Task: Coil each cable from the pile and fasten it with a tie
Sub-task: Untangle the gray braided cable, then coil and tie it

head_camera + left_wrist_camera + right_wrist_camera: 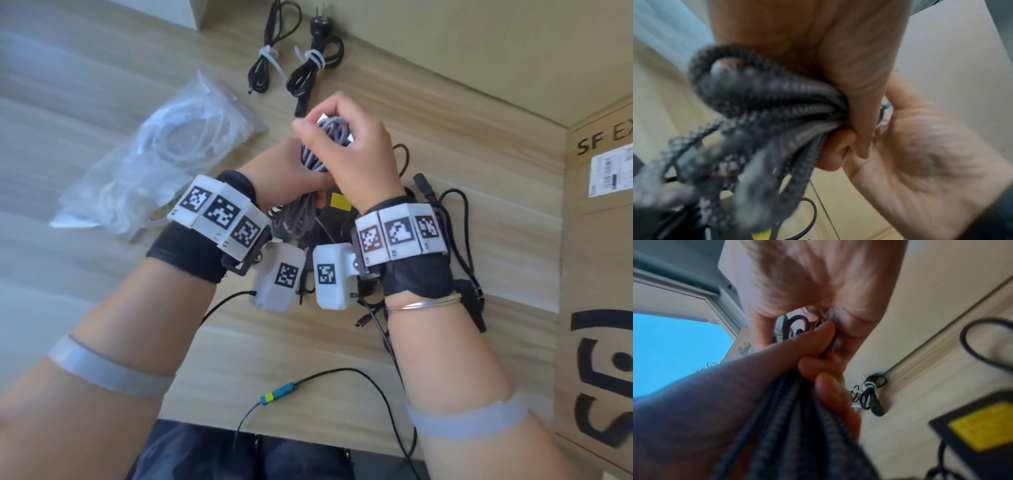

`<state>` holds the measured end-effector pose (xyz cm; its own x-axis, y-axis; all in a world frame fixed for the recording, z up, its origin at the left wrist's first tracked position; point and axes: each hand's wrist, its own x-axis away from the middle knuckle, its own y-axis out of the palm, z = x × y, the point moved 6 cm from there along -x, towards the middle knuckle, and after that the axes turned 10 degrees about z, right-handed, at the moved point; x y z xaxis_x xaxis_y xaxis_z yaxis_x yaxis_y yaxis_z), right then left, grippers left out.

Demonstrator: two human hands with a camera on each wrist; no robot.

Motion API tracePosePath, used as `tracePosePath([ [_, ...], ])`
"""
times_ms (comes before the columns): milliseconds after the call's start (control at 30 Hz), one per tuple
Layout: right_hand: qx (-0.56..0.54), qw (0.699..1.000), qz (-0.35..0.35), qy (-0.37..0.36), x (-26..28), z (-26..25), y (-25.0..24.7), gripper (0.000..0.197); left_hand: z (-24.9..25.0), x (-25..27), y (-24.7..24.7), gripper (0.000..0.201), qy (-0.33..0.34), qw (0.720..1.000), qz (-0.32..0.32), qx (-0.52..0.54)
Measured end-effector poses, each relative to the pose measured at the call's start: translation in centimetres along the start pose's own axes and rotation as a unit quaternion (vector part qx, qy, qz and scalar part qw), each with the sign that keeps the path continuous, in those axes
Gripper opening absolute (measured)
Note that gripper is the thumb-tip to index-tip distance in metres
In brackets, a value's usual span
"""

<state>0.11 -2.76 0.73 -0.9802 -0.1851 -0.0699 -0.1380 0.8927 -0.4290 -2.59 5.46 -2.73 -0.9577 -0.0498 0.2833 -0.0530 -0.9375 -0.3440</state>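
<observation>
fingers (346, 116) round braided cable (310, 161), above table (239, 353)

Grey cable (310, 161) braided cloth, rough; table (462, 144) matt wood-grain; bag (164, 137) glossy plastic.

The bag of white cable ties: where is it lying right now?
In the head view the clear bag of white cable ties lies on the wooden table, left of the left hand and below-left of the two tied black cables.
</observation>
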Motion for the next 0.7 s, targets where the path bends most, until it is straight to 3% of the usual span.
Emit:
tracePosePath([
  [333,-0.074,0.997,-0.027,0.010,1.1,-1.3,7.6,0.013,-4.2,2.4,-6.3,0.027,-0.054,0.998,0.001,-0.024],
  [467,-0.105,0.990,0.004,0.090,1.9,0.3,10.4,0.028,-6.9,2.5,-9.7,0.028,-0.078,0.996,0.039,-0.003],
  [533,-0.040,0.990,-0.007,0.135,2.4,1.5,11.7,0.021,-8.1,2.5,-11.2,0.028,-0.091,0.993,0.066,0.020],
  [600,0.067,0.984,-0.076,0.149,3.0,2.7,13.7,0.019,-9.2,2.3,-12.5,0.029,-0.106,0.989,0.094,0.032],
  [700,0.143,0.967,-0.150,0.148,3.7,3.8,15.8,0.012,-10.0,2.2,-13.4,0.030,-0.110,0.986,0.114,0.044],
])
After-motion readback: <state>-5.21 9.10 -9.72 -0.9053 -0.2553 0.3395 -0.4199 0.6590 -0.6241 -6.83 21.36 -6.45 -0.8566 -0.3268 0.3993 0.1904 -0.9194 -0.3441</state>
